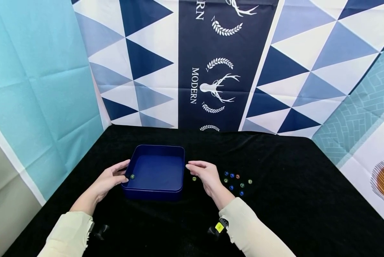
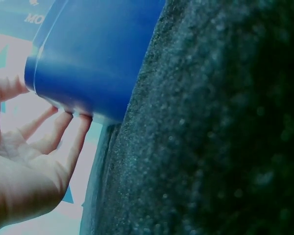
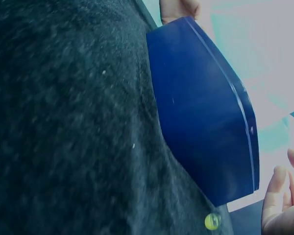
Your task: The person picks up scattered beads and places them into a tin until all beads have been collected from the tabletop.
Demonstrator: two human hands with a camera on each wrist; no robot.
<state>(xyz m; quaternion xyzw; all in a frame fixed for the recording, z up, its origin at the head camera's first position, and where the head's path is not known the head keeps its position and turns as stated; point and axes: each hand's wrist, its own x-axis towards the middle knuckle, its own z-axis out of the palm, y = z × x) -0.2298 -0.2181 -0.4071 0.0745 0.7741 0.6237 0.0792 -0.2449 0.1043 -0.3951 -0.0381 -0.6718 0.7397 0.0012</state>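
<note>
A shallow dark blue box (image 1: 159,171) lies open-topped on a black cloth. My left hand (image 1: 108,180) holds its left side, thumb at the rim near the front corner. In the left wrist view, the fingertips (image 2: 85,117) press against the box's outer wall (image 2: 88,63). One green glass marble (image 1: 132,176) shows inside the box by the left wall. Beside the right wall hovers my right hand (image 1: 206,175), fingers loosely bent, with nothing visible between thumb and fingertips. A yellow-green marble (image 1: 194,178) lies on the cloth just below those fingers.
Several marbles in blue, yellow-green and orange, among them an orange marble (image 1: 237,176) and a blue marble (image 1: 241,193), lie scattered right of the right hand. Black cloth (image 1: 281,207) covers the table. Patterned fabric walls (image 1: 153,71) stand behind and at both sides.
</note>
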